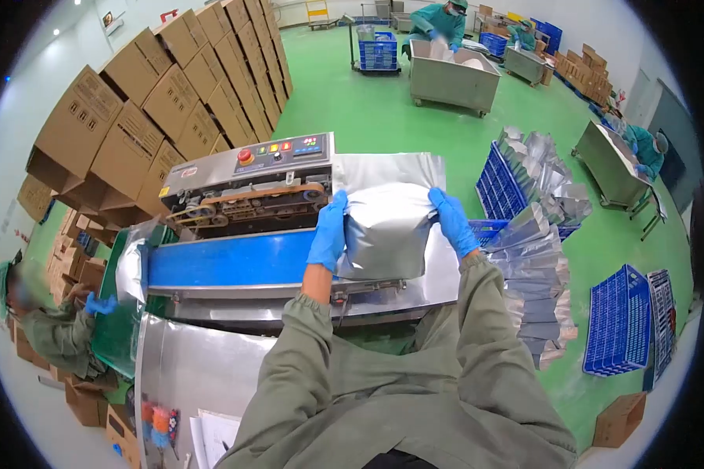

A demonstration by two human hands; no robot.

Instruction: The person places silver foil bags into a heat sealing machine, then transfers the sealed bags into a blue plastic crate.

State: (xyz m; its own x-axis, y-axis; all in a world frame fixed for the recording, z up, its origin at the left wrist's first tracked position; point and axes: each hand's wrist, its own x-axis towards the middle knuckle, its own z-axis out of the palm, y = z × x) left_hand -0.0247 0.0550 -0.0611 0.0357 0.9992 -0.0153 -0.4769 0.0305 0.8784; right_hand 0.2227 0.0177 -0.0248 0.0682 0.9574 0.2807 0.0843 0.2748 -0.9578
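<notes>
A filled silver foil bag stands in front of me, its flat top part reaching up behind. My left hand, in a blue glove, grips the bag's left side. On its right upper edge my right hand, also gloved in blue, is closed. Just left of the bag is a band sealing machine with a red stop button, lit buttons and exposed belts. Its blue conveyor belt runs to the left. At the belt's far left end another silver bag lies at a green chute.
Stacked cardboard boxes stand at the back left. A co-worker is beside the chute. To my right, blue crates hold many foil bags; another blue crate lies further right. Co-workers bend over metal carts behind.
</notes>
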